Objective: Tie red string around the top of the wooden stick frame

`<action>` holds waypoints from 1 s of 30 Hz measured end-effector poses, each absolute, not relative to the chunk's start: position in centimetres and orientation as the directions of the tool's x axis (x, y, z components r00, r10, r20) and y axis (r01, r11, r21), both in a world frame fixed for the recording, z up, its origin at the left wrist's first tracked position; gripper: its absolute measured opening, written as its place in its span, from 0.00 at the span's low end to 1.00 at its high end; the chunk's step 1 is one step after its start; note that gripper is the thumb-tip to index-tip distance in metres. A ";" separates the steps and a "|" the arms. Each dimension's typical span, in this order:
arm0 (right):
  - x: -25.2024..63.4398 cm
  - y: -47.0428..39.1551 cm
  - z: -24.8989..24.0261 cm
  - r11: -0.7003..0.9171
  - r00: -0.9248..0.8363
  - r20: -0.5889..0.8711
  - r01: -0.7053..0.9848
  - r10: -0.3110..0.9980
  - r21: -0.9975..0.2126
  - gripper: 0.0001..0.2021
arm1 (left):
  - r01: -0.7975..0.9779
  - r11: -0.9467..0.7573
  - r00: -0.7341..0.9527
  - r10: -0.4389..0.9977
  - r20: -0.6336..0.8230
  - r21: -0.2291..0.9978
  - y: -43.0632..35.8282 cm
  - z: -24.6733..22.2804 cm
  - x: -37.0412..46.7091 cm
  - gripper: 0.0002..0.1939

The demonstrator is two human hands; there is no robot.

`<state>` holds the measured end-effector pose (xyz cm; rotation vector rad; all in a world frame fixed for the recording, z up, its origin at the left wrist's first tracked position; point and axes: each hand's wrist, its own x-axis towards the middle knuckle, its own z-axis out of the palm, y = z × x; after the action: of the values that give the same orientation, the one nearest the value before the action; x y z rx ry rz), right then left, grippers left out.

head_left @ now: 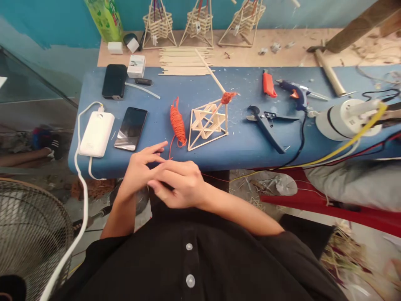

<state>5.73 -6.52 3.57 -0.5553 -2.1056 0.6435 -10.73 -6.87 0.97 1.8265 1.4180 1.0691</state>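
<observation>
My left hand (140,168) is at the table's front edge with its fingers stretched out and apart. Touching it is my right hand (180,183), its fingers curled and pressed together; whatever they may pinch is hidden. Just beyond them lies a wound bundle of orange yarn (178,125), and a loose strand from it runs down to my hands. To its right stands a small frame of wooden sticks (208,121). Orange yarn (228,98) is wrapped around its top corner, where a longer stick (209,71) leans out.
Left are a phone (130,128), a white power bank (97,133) and a black device (114,81). Right lie cutters (266,125), a glue gun (296,94), a hammer (330,73) and a white power socket (341,119) with cables. Behind stand stick frames (199,25) and loose sticks (184,60).
</observation>
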 end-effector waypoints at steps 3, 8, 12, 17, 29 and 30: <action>10.1 -8.0 0.9 0.521 -0.412 0.425 0.152 0.806 -0.840 0.06 | 0.488 -0.250 0.066 0.966 0.251 0.836 -8.8 1.7 -10.4 0.06; 12.8 -8.3 -1.3 -0.080 -0.657 0.033 -0.142 0.753 -0.987 0.41 | 0.470 -0.312 0.046 0.943 0.330 0.826 -11.0 2.7 -8.7 0.06; 13.5 -7.8 -1.5 -0.217 -0.614 -0.038 -0.219 0.788 -0.951 0.30 | 0.535 -0.349 0.034 0.919 0.393 0.769 -10.2 2.8 -6.0 0.06; 14.6 -6.7 -0.9 -0.164 -0.443 -0.043 -0.239 0.896 -0.957 0.14 | 0.560 -0.358 0.073 0.920 0.386 0.747 -9.1 2.9 -3.7 0.07; 19.1 -4.5 -0.8 -0.192 -0.265 -0.081 -0.427 0.961 -0.884 0.08 | 0.839 0.263 -0.252 0.964 -0.089 0.476 1.5 5.2 -6.9 0.24; 19.4 -4.6 -0.9 -0.180 -0.279 -0.064 -0.414 0.958 -0.892 0.07 | 0.886 0.259 -0.223 0.965 -0.137 0.386 2.6 5.2 -6.9 0.22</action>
<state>19.44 -4.56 -0.87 -0.8168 -0.9777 1.6714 -6.85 2.62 5.22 1.6940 2.1911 0.3208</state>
